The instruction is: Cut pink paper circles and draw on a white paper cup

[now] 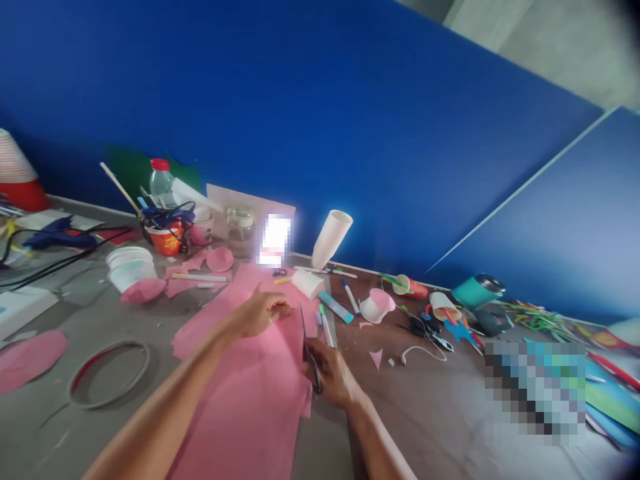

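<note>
Dark-handled scissors (315, 377) are in my right hand (331, 375), its fingers wrapped round the handles. Their blades point away from me, along the right edge of a large sheet of pink paper (240, 420). My left hand (261, 312) rests over the far part of the sheet, its fingers curled together at the paper close to the blades. The left fingertips are partly hidden. Just beyond both hands a white paper cup (307, 284) lies on its side, beside a light-blue tube (335, 307).
Left are stacked white cups (130, 268), a grey ring (109, 375), a pink paper disc (33, 360) and a red pen cup (167, 239). Behind stand a glass jar (241, 230) and a white roll (333, 239). Right lie a pink-topped cup (377, 306), white cable (424, 349) and teal bottle (477, 291).
</note>
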`<state>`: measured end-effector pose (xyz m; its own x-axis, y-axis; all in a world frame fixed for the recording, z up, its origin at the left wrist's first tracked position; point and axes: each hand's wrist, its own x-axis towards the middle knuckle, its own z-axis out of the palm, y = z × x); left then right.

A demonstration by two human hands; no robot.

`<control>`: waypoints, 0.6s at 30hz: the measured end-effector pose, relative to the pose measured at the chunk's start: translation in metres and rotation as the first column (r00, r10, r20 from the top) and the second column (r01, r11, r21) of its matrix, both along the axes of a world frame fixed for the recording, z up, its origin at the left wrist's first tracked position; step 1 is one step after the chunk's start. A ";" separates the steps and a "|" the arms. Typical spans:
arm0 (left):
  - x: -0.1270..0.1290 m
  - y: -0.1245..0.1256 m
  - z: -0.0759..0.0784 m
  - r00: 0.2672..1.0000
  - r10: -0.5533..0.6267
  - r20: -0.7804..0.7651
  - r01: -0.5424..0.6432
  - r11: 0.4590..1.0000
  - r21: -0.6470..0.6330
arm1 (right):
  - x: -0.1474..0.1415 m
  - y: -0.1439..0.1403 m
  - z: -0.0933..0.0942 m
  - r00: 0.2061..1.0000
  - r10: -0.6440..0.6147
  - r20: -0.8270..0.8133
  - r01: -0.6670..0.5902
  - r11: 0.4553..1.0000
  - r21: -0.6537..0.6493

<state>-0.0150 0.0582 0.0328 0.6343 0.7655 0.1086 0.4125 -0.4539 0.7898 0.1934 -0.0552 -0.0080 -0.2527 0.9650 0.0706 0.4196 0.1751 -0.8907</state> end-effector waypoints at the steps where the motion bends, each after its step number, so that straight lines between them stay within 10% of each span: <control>1: 0.000 0.001 -0.005 1.000 0.001 0.004 -0.001 1.000 0.001 | 0.000 0.001 -0.002 1.000 -0.003 0.002 0.003 1.000 -0.011; 18: 0.015 0.004 -0.026 0.990 0.033 0.134 -0.059 0.979 0.196 | 0.006 0.002 -0.005 0.992 -0.057 -0.111 0.047 0.995 -0.087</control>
